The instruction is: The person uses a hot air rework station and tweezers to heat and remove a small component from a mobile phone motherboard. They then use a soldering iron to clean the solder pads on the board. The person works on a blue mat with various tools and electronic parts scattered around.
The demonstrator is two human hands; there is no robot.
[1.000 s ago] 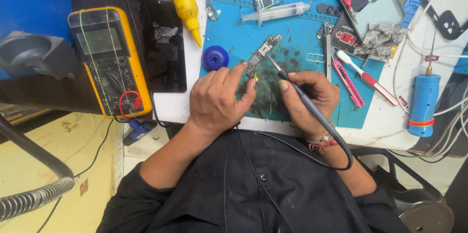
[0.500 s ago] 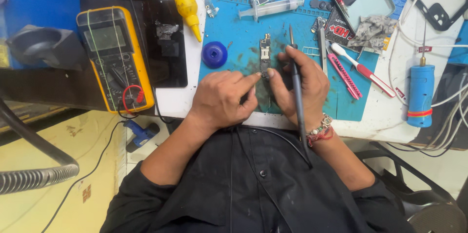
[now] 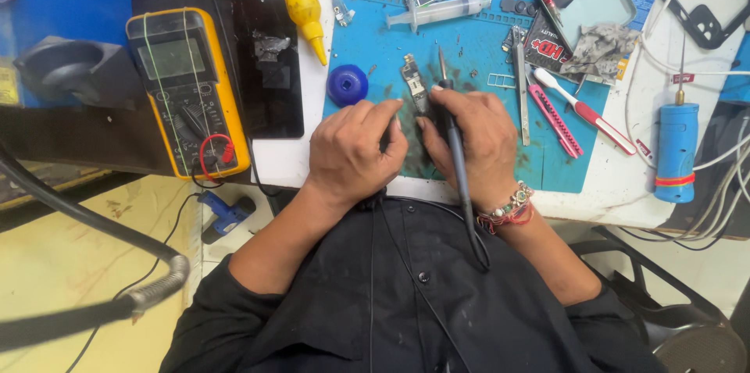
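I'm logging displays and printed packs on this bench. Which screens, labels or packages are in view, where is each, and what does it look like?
Multimeter: left of the mat, yellow case, grey rectangular screen.
Phone screen panel: beside the multimeter, black, flat, rectangular.
Printed packet: top right of the blue mat, dark with red and white print.
Blue cylinder tool: far right, red band.

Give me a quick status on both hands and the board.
Left hand pinching small circuit board on blue mat. Right hand gripping black soldering iron, tip beside board. Blue cap nearby, not touching.
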